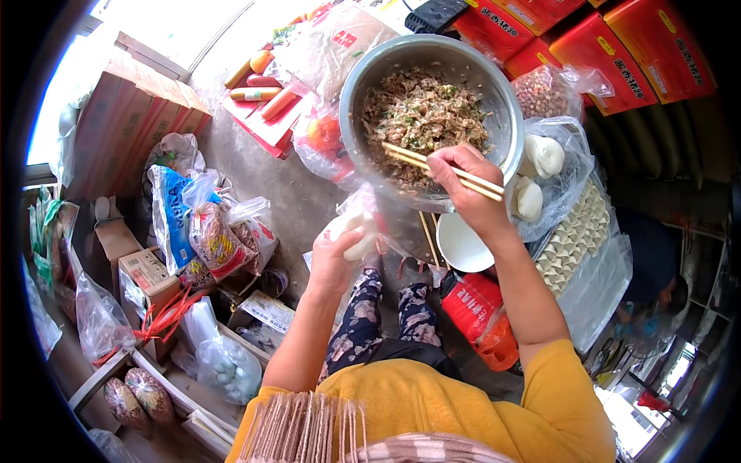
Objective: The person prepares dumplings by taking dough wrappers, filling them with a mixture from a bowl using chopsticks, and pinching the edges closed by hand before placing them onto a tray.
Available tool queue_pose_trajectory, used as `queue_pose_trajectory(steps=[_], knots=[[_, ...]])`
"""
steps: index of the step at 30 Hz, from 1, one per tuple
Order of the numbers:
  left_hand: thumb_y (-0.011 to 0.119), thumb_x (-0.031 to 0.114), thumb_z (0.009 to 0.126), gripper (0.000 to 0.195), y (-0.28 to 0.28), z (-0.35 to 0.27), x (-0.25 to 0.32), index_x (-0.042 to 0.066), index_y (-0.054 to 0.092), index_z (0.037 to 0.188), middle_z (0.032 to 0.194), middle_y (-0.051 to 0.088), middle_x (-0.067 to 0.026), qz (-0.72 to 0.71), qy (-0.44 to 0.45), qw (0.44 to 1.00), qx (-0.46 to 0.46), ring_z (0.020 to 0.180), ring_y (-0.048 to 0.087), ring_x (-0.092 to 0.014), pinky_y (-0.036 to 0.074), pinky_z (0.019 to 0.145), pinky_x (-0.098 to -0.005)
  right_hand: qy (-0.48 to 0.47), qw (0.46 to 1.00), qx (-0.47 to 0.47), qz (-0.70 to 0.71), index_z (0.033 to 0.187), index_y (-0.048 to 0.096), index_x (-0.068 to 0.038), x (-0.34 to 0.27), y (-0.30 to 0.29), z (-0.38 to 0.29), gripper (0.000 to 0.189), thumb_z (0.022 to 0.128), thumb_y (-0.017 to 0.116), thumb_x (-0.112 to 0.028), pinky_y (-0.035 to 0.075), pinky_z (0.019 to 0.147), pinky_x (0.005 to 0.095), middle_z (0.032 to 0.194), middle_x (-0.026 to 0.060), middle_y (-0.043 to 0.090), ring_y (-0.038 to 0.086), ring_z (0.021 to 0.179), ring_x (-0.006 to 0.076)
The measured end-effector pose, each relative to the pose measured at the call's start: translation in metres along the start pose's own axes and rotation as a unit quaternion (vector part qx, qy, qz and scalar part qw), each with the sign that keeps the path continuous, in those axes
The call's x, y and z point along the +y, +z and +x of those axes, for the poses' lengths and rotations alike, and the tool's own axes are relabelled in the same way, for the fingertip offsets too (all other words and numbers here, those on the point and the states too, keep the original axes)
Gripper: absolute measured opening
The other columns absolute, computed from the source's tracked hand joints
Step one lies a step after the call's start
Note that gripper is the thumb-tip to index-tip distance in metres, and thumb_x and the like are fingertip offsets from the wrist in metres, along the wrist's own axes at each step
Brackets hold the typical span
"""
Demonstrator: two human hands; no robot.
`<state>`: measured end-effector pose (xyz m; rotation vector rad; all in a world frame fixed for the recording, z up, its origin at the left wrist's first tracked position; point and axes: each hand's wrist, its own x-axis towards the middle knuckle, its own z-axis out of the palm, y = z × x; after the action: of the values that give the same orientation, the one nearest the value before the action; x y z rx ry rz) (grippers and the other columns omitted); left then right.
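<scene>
My right hand point(476, 185) grips a pair of wooden chopsticks point(408, 155), whose tips reach into a large metal basin point(510, 98). Minced filling point(428, 107) flecked with green lies in that basin. Below and left of it, my left hand point(334, 252) holds white, soft-looking dough wrappers point(360, 236), partly hidden by the fingers. Two white stacks of dough point(544, 157) rest on clear plastic to the right of the basin. Rows of folded dumplings point(579, 234) stand on a plastic-covered tray point(596, 301). A white bowl point(463, 246) sits under my right wrist.
More chopsticks point(429, 237) lie beside the bowl. Red boxes point(613, 52) are stacked behind at the right. Sausages point(260, 94) and bagged goods lie beyond the basin. Bags point(223, 231) and cartons point(147, 272) crowd the left side. Another person point(648, 260) is at the far right.
</scene>
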<state>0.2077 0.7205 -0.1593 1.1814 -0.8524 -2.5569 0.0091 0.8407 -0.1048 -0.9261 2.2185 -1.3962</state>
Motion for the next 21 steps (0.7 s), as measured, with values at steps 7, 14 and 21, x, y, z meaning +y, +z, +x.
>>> queue_pose_trajectory(steps=[7,14,21], knots=[[0.052,0.015,0.093,0.034,0.007,-0.002,0.011,-0.006,0.055,0.119,0.107,0.064,-0.0167,-0.087,-0.003,0.994,-0.061,0.094,0.063,-0.027,0.052,0.078,-0.0394,-0.025,0.995,0.095,-0.002,0.087,0.069,-0.001,0.026,0.038,0.019,0.016,0.089,0.068,-0.017,0.046,0.058,0.0333,0.073,0.0118,0.064,0.062,0.063,0.0213],[0.045,0.02,0.099,0.034,0.016,0.01,0.012,-0.004,0.053,0.122,0.115,0.063,-0.0156,-0.087,0.049,0.995,-0.004,0.102,0.062,-0.025,0.05,0.088,-0.0381,0.109,0.979,-0.001,0.171,0.097,0.066,0.004,0.058,0.028,0.023,0.023,0.095,0.062,-0.019,0.055,0.071,0.0256,0.088,0.0106,0.069,0.067,0.077,0.0158],[0.045,0.026,0.101,0.038,0.042,0.023,0.027,-0.004,0.051,0.125,0.12,0.06,-0.017,-0.186,0.037,0.982,-0.02,0.111,0.059,-0.028,0.046,0.097,-0.0416,0.201,0.87,0.025,0.449,0.101,0.058,0.007,0.043,-0.023,-0.001,0.03,0.097,0.058,-0.022,0.061,0.073,0.0323,0.091,0.017,0.066,0.071,0.084,0.0248]])
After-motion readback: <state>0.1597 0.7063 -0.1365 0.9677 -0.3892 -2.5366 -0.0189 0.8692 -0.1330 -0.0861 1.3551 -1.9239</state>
